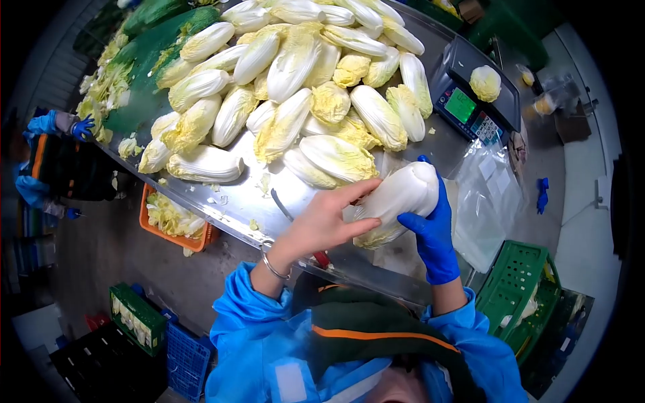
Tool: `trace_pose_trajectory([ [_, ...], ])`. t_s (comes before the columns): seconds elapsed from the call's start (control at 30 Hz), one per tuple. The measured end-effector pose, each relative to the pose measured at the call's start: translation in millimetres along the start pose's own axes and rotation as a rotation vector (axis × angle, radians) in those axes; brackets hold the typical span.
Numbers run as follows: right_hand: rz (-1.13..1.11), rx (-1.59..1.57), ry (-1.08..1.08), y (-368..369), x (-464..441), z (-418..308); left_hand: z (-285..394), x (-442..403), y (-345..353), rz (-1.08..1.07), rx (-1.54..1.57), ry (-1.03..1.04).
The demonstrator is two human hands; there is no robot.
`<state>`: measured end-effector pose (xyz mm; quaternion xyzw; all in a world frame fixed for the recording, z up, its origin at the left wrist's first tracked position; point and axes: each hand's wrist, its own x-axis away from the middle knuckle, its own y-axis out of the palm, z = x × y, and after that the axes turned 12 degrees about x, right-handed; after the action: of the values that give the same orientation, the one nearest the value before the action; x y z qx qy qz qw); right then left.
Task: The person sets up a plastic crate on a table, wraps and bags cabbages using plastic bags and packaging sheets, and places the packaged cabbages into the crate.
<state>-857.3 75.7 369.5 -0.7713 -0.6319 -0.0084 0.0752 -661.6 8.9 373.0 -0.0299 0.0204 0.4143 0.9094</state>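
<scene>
A trimmed napa cabbage (405, 195) is held over the table's front edge, its white base tilted up and to the right. My right hand (433, 232), in a blue glove, grips its right side. Bare and wearing a bracelet, my left hand (329, 218) has its fingers and thumb around the cabbage's left end. Below my left wrist shows the red handle of a knife (321, 259), and a dark curved blade (281, 205) appears on the other side of the hand. A large pile of napa cabbages (289, 64) covers the metal table (259, 201) beyond my hands.
A scale (477, 94) with a lit green display bears one cabbage. Clear plastic bags (482, 208) hang at the table's right edge. A green crate (517, 285) stands lower right, an orange crate (176, 232) of leaves lower left. At far left is another person (64, 164) wearing blue gloves.
</scene>
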Motion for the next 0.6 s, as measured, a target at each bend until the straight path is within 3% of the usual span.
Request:
trace_pose_trajectory([
  [0.17,-0.025,0.029,-0.003,0,0,4,0,-4,-2,-0.074,-0.055,0.031],
  [0.27,-0.064,0.056,-0.011,1,3,5,-5,-5,17,0.106,-0.081,0.116],
  [0.37,-0.152,0.049,-0.009,-4,3,11,1,-9,9,0.070,0.002,-0.035],
  [0.43,-0.206,-0.190,0.052,-17,5,37,-23,-9,-8,0.151,0.540,-0.263],
  [0.47,-0.234,-0.308,0.079,-21,5,44,-27,-5,-25,0.319,0.540,-0.291],
  [0.5,-0.208,-0.510,0.186,-22,6,36,-25,5,-46,0.516,0.287,-0.240],
  [0.53,-0.165,-0.678,0.153,-25,6,33,-31,21,-79,0.673,0.045,-0.203],
  [0.57,-0.113,-0.711,0.112,-31,6,33,-18,32,-107,0.891,0.111,-0.204],
  [0.6,-0.059,-0.741,0.069,-38,6,34,-32,56,-160,0.809,-0.320,-0.046],
])
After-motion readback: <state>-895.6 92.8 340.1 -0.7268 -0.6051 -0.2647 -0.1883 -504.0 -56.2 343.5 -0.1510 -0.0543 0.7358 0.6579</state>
